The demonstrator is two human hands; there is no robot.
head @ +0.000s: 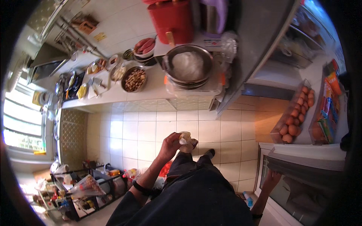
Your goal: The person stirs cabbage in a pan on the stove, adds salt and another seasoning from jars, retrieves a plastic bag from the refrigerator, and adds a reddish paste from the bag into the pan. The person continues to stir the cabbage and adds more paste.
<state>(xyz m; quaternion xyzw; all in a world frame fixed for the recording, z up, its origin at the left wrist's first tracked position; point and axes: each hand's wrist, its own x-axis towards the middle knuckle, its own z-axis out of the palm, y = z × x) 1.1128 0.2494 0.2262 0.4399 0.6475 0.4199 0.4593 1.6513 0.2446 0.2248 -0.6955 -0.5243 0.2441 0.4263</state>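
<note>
My left hand [170,144] grips a crumpled, pale plastic bag [185,142] in front of my legs. What the bag contains is hard to make out. Off to the right, my right hand [273,178] holds the edge of the open refrigerator door [306,162], its fingertips partly hidden behind the edge. Brown eggs [294,113] fill a clear bin on the door's inner side. Beside them, a second clear bin holds colourful packets [329,106]. Past the door, the lit refrigerator interior [302,42] shows shelves with bagged food.
Along the counter [155,87] stand a metal bowl of white powder [188,66], a bowl of brown chunks [135,79], a red appliance [171,22] and a purple-handled kettle [213,17]. A black rack [93,183] of goods stands at lower left. A blue-capped object [248,198] lies near the door.
</note>
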